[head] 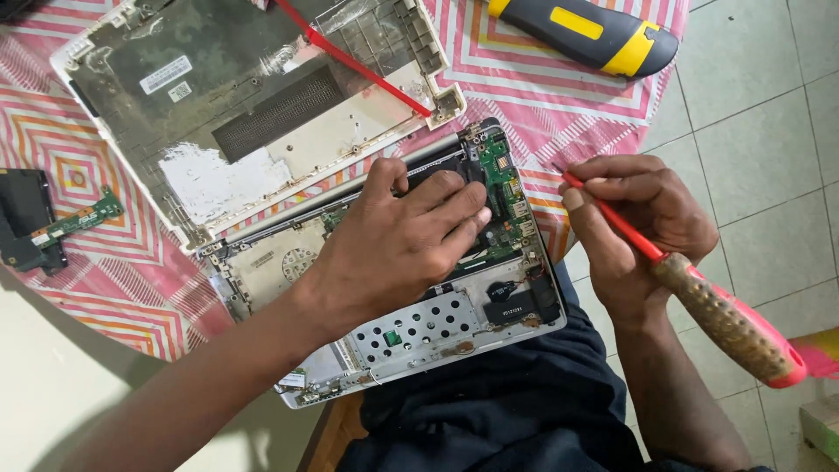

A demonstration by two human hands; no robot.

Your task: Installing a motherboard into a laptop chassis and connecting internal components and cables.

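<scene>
An opened laptop base [437, 328] lies at the table's near edge, partly over my lap, with its green circuit board [500, 179] exposed at the right end. My left hand [398, 240] rests flat on the middle of the base, fingers spread over a black part beside the board. My right hand [642, 223] hovers just right of the laptop and grips a red screwdriver [730, 319] with a worn brownish handle; its thin red shaft points up-left toward the board's right edge.
The removed white bottom cover [236, 166] lies upside down behind the laptop, a second red tool [363, 65] resting across it. A yellow and black tool [581, 31] sits at the back right. A small green board [83, 218] and black part [22, 214] lie left. Tiled floor is at right.
</scene>
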